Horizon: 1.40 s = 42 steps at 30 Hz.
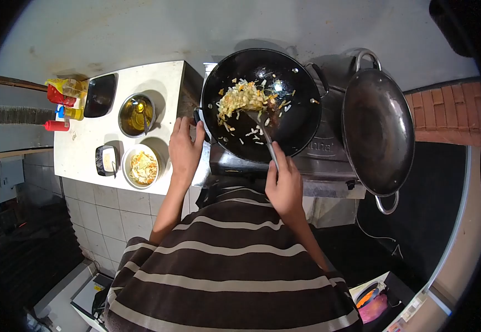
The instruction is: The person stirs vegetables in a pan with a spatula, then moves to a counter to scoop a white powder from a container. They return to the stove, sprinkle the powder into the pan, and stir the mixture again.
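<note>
My right hand (284, 182) is closed round the handle of a metal spatula (267, 133), whose blade is under the food in a black wok (301, 119). Chopped, pale yellow food with orange bits (243, 98) is heaped on the wok's left side, and loose white pieces are scattered below and to the right of it. At the wok's left handle, my left hand (184, 149) has its fingers stretched out and its thumb apart, the thumb tip right beside the handle.
A second, larger wok (379, 133) is on the right side of the stove (329, 171). On the white table (74, 149) at left are an oil bowl (137, 115), a bowl of shredded vegetables (142, 167), a small black dish (107, 161), a black tray (101, 95) and several bottles.
</note>
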Motion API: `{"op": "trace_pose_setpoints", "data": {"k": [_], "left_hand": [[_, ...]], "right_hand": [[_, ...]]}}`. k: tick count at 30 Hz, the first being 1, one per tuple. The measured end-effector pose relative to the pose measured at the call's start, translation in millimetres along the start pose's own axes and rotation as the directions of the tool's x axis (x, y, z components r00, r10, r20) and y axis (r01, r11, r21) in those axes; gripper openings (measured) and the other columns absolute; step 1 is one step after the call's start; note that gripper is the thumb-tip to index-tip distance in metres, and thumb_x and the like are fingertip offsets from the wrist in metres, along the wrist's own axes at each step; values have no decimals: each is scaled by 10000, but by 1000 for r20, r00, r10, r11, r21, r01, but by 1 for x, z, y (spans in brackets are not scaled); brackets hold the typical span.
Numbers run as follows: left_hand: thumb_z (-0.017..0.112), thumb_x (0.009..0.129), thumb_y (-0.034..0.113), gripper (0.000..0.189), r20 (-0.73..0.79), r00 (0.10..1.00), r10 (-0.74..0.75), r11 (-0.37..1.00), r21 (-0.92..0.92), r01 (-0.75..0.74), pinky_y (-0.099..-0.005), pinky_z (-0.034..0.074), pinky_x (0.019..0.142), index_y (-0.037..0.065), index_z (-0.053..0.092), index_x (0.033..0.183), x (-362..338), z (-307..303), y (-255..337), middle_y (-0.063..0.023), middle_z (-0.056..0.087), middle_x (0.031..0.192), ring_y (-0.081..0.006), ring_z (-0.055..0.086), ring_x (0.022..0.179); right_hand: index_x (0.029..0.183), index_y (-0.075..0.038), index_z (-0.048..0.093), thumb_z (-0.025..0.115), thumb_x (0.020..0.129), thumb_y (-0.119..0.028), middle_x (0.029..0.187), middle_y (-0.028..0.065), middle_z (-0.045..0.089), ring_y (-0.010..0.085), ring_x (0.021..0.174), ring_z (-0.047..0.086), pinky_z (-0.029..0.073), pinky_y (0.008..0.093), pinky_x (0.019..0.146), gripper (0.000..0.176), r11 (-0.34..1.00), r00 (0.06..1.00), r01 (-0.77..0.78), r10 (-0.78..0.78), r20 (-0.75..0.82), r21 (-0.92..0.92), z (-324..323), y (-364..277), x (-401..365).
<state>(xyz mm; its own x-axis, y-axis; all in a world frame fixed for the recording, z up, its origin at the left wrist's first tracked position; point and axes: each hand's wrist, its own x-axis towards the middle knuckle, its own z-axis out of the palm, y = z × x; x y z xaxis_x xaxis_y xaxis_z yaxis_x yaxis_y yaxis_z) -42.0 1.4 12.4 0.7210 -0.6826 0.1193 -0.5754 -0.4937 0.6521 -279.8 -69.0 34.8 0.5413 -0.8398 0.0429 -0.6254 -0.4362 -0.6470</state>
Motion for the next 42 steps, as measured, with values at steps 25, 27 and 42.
{"op": "trace_pose_setpoints", "data": {"k": [25, 27, 42], "left_hand": [[657, 983, 200, 267, -8, 990, 141, 987, 80, -140, -396, 443, 616, -62, 632, 936, 6, -1, -8, -175, 580, 797, -268, 526, 624], [666, 978, 196, 262, 37, 994, 101, 993, 60, -103, -388, 442, 606, -61, 635, 938, 7, -5, -5, -174, 583, 801, -261, 530, 624], [720, 939, 251, 309, 226, 955, 190, 971, -186, -150, -399, 425, 619, -28, 598, 887, 27, -19, -32, -161, 559, 779, -277, 520, 652]], "right_hand": [[1423, -33, 549, 598, 955, -56, 859, 183, 569, 349, 650, 618, 505, 449, 563, 471, 992, 998, 23, -29, 53, 123, -86, -28, -40], [1423, -34, 551, 590, 962, -68, 848, 176, 559, 337, 647, 624, 504, 446, 547, 464, 998, 995, -4, -4, 103, 70, -91, -31, -54], [1419, -66, 537, 535, 983, -60, 992, 257, 635, 463, 860, 650, 511, 511, 741, 436, 975, 977, -213, 212, -15, -66, -56, -100, -59]]}}
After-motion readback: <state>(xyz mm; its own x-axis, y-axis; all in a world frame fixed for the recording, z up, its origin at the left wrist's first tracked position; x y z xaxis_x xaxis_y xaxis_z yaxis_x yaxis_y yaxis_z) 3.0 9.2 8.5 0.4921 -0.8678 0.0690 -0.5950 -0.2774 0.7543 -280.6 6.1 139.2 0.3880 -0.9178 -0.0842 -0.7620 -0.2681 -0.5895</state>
